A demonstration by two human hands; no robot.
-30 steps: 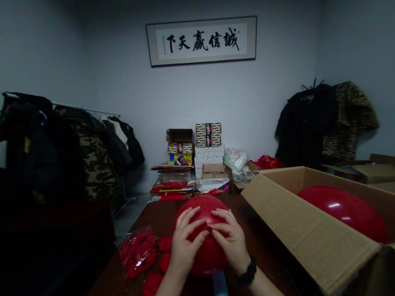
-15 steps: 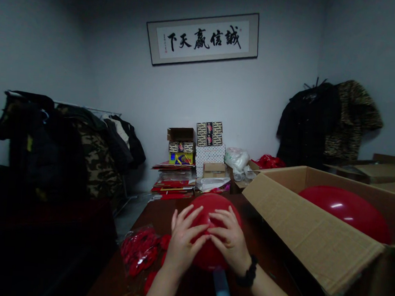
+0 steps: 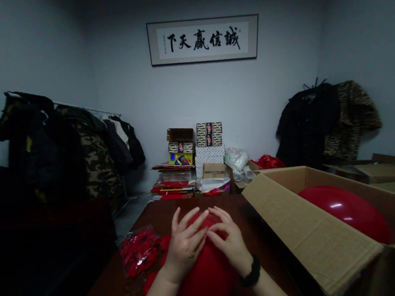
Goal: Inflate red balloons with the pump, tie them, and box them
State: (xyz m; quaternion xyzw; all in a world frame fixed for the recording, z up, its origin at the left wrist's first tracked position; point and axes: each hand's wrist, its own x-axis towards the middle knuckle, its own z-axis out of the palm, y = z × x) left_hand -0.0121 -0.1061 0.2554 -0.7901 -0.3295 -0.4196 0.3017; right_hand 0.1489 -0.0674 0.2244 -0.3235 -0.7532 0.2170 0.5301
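A person's left hand (image 3: 184, 247) and right hand (image 3: 229, 244) grasp a shiny red inflated balloon (image 3: 207, 281). A second red balloon (image 3: 344, 212) lies inside an open brown cardboard box (image 3: 307, 225); a clear plastic bag of uninflated red balloons (image 3: 138, 253) sits well left of the box.

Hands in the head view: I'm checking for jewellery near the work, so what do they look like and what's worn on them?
Both hands are bare, with no gloves and no visible rings. The left hand shows nothing on its wrist. The right hand has a black band, possibly beaded, around its wrist. No sleeves show.
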